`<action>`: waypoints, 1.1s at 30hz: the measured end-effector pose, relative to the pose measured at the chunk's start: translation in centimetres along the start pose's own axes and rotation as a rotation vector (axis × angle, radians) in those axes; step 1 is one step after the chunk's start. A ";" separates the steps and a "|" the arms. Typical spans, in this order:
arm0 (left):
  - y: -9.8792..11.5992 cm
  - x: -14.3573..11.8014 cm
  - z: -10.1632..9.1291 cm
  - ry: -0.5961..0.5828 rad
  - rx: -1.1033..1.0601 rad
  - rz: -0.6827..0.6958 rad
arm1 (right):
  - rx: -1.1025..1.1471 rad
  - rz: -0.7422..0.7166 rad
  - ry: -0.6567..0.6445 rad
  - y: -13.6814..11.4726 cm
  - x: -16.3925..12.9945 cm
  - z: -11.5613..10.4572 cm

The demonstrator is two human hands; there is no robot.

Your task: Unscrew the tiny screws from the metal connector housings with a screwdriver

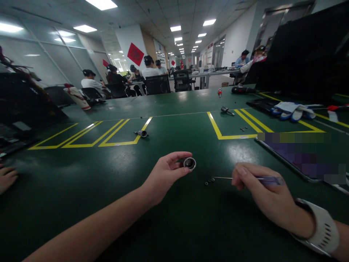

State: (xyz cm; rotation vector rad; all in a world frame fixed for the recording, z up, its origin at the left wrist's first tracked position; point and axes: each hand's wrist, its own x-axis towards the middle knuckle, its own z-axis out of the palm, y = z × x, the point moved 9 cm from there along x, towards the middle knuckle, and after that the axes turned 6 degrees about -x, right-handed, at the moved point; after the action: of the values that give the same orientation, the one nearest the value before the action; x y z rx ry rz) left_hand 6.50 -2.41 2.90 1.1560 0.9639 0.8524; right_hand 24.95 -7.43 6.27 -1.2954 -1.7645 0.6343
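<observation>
My left hand (166, 174) is closed around a round, hollow metal housing (193, 168), its open end facing me and a dark inside showing. My right hand (261, 189) grips a thin screwdriver (223, 178) with a translucent purplish handle, and its shaft points left. By the screwdriver's tip lie 3 small dark ring-shaped parts (209, 180) on the green table; whether the tip touches the nearest one I cannot tell. Farther off, a metal part with a shaft (141, 133) rests across a yellow line, and a similar one (227, 110) lies beyond on the right.
Yellow tape (218, 127) marks boxes on the green tabletop (174, 142). On the right are a flat dark-edged panel (289, 160), white-blue gloves (294, 110), a power drill (242, 90) and several tiny pieces (243, 128). Another person's hand (7, 178) is at the left edge. People sit beyond.
</observation>
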 end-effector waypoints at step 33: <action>-0.7 0.0 0.4 -0.004 -0.006 -0.028 | -0.155 -0.090 -0.079 -0.9 0.0 1.9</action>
State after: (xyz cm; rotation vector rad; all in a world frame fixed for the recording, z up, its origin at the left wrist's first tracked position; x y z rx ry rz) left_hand 6.89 -2.65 2.26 1.1364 0.9716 0.8295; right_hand 22.86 -7.58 5.96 -1.3016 -1.9578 0.5126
